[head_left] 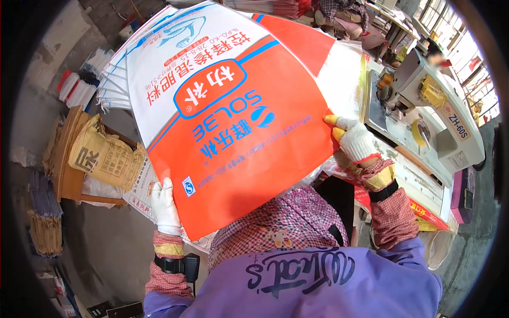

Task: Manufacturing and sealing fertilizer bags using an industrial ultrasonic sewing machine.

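Note:
A large red and white woven sack (228, 159), flat and printed in blue, is spread before me with its red end nearest my body. My left hand (166, 206), in a white knitted glove, grips the sack's near left edge. The opposite edge is pinched by my right hand (356, 140), whose white glove has yellow-wrapped fingertips. Fingers under the sack are hidden. Beneath its far left side fans a stack of similar white sacks (114, 87), and another red sack (297, 42) shows past its far right edge.
To the right stands a white industrial sewing machine (435, 100) on its table. A wooden stand (79, 183) at the left bears a yellow sack (101, 153). More bundled sacks (45, 217) lie at the far left. Another person (342, 16) sits at the back right.

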Motion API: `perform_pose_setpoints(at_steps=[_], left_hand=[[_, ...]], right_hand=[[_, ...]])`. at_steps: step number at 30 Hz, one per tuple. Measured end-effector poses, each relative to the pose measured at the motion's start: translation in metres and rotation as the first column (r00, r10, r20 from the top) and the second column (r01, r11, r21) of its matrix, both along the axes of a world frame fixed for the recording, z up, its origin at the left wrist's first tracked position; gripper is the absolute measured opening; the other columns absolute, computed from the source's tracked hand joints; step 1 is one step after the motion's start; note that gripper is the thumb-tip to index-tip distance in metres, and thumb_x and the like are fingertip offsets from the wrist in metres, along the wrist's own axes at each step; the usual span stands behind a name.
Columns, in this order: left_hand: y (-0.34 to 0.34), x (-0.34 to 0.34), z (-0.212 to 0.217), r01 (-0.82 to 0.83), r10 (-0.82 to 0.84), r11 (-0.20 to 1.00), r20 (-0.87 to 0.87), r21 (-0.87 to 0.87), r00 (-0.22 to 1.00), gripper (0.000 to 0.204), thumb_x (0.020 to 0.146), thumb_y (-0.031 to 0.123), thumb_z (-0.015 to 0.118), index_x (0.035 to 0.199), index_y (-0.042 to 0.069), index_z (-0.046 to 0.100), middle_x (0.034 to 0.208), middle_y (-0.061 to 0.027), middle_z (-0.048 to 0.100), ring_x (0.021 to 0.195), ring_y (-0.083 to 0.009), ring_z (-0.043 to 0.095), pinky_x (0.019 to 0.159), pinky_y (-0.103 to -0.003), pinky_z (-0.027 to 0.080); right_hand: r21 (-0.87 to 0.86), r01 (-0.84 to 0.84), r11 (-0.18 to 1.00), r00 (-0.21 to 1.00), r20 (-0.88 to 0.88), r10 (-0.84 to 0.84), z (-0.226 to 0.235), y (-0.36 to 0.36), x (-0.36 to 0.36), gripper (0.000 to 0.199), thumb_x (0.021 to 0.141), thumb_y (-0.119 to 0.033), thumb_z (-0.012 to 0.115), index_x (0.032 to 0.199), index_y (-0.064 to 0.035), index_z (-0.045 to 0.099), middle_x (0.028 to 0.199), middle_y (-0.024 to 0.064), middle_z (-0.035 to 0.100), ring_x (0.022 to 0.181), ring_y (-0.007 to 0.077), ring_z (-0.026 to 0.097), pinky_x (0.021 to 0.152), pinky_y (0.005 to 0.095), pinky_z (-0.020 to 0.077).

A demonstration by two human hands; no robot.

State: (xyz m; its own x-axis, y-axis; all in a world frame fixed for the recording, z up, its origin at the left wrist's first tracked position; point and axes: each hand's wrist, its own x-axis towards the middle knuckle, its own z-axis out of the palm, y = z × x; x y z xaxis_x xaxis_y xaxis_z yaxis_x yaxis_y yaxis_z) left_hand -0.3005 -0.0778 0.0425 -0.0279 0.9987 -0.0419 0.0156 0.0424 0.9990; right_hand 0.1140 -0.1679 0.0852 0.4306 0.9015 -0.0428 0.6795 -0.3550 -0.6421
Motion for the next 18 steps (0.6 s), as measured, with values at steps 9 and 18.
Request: perform_pose_setpoints(at_steps=[9,18], left_hand=[[-0.057,0.034,0.009,0.112,-0.01,0.962,0.375,-0.249,0.927,0.041,0.089,0.032,0.054,0.116,0.001,0.05,0.106,-0.0071,0.057,0.086,-0.014,0.058,0.075,-0.028,0.048],[-0.054,0.008,-0.003,0.18,-0.096,0.934,0.267,-0.308,0.959,0.031,0.093,0.021,0.048,0.113,-0.003,0.05,0.103,-0.0067,0.059,0.086,-0.01,0.058,0.073,-0.024,0.048]], right_hand=[[0.341,-0.011,0.94,0.999,-0.026,0.021,-0.008,-0.002,0.021,0.058,0.08,-0.01,0.057,0.134,-0.0032,0.037,0.123,0.0163,0.052,0.104,0.0207,0.055,0.091,0.0311,0.0413],[0.367,-0.206,0.907,0.954,-0.13,0.269,-0.047,-0.033,0.147,0.064,0.082,-0.028,0.064,0.133,-0.0053,0.033,0.131,0.0074,0.042,0.118,0.0218,0.044,0.099,0.0349,0.038]])
